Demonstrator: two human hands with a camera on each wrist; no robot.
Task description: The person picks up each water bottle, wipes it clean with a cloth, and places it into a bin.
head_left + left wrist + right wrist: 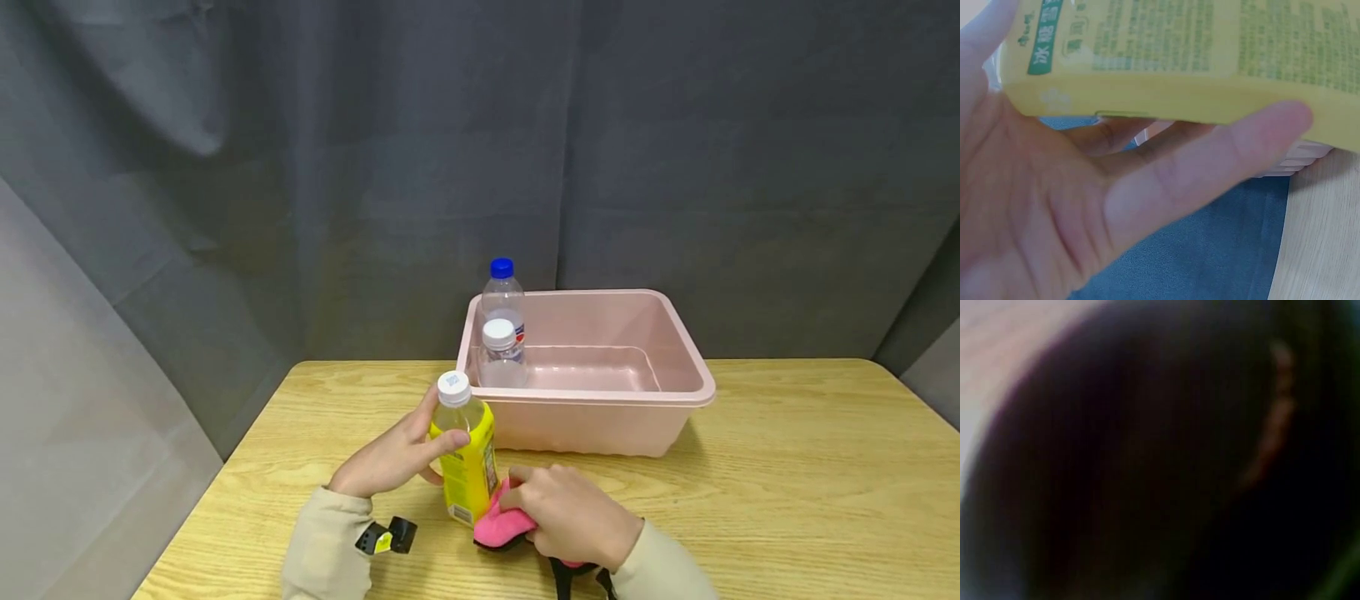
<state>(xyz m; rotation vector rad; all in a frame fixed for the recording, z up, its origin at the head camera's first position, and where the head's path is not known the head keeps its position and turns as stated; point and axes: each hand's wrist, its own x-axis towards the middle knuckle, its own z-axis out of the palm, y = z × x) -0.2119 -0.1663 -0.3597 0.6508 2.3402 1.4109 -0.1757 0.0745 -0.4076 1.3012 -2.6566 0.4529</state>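
My left hand (401, 454) holds a yellow-labelled drink bottle (467, 471) with a white cap, thumb across the near side and fingers behind. The bottle leans slightly in front of the tub's left corner. In the left wrist view, the thumb lies along the bottle's printed yellow label (1166, 44). My right hand (573, 512) grips a pink high-heeled shoe (501, 527) with a black sole and black heel. Its toe is right at the bottle's base, and the palm covers much of the shoe. The right wrist view is dark and blurred.
Behind the hands stands a pink plastic tub (592, 425) on the wooden table (810, 483). Upright at its left end are a clear bottle with a blue cap (502, 267) and a shorter one with a white cap (498, 333). A grey curtain (420, 167) hangs behind.
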